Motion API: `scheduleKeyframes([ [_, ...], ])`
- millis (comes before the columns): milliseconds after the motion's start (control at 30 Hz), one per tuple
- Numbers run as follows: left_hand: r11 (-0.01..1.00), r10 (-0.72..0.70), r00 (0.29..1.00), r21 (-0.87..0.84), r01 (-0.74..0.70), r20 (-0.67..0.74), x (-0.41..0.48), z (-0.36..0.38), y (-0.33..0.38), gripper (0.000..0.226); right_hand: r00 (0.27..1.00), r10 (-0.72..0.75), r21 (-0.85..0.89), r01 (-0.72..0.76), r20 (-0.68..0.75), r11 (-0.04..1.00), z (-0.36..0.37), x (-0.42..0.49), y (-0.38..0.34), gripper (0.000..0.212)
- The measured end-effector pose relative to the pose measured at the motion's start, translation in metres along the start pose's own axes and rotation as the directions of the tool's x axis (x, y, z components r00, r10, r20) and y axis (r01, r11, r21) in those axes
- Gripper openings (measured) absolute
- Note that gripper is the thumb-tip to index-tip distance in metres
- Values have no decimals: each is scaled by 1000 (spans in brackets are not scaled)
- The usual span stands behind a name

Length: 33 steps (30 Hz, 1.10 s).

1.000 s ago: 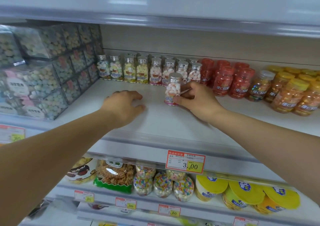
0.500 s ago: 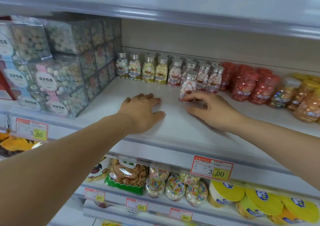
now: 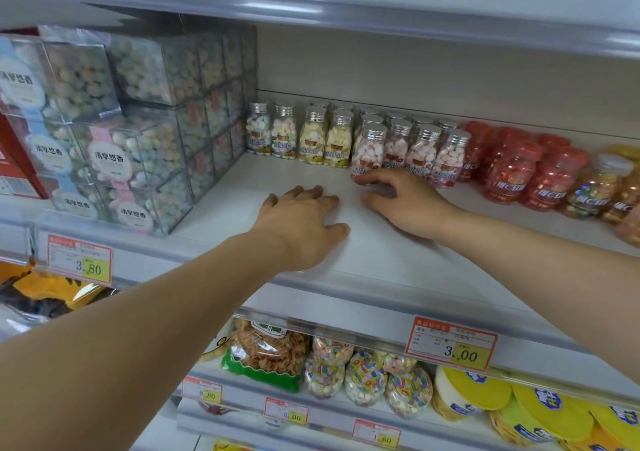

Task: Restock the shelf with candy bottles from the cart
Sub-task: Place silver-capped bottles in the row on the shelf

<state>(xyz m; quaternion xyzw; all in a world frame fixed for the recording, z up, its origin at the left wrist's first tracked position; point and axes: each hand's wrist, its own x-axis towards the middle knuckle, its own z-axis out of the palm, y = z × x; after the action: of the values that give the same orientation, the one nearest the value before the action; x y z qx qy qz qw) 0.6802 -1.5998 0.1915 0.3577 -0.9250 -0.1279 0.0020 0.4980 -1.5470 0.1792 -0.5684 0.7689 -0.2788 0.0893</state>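
On the shelf (image 3: 381, 260): candy bottles (image 3: 346, 142) at 12 o'clock, stacked boxes (image 3: 138, 139) at 9 o'clock, jars (image 3: 519, 170) at 3 o'clock; left hand (image 3: 304, 222) and right hand (image 3: 405, 201) before the bottles.

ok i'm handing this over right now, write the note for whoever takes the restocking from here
Left hand: open, flat on the shelf, holding nothing.
Right hand: open, fingers loosely curved, fingertips at the base of the front pink-and-white bottle, no grip.
That bottle stands upright, at the front of the silver-capped bottles lined along the back of the shelf.
Done: that bottle is on the shelf.
Left: the front of the shelf is bare. The cart is out of view, so how many bottles remain can't be told.
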Motion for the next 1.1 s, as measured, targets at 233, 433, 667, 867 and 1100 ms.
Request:
scheduleKeyframes([
  [233, 1000, -7, 1000, -4, 7, -12, 1, 1, 0, 58, 1000, -9, -19, 9, 20, 1000, -2, -5, -2, 35],
  [433, 1000, 3, 999, 5, -3, -35, 1, 2, -1, 57, 998, 20, 5, -21, 53, 1000, -5, -9, -8, 39],
  [667, 992, 112, 891, -3, -126, -440, -20, 0, 6, 35, 998, -21, -8, 21, 64, 1000, -17, -34, -14, 42],
  [867, 967, 206, 672, 42, -252, -712, -69, 10, 16, 34, 972, -126, 186, 164, -200, 969, -23, -78, -39, 25],
  [1100, 977, 12, 683, -137, -164, -731, -164, 90, 7, 27, 939, -279, 469, 342, -202, 814, 5, -181, -81, 19],
])
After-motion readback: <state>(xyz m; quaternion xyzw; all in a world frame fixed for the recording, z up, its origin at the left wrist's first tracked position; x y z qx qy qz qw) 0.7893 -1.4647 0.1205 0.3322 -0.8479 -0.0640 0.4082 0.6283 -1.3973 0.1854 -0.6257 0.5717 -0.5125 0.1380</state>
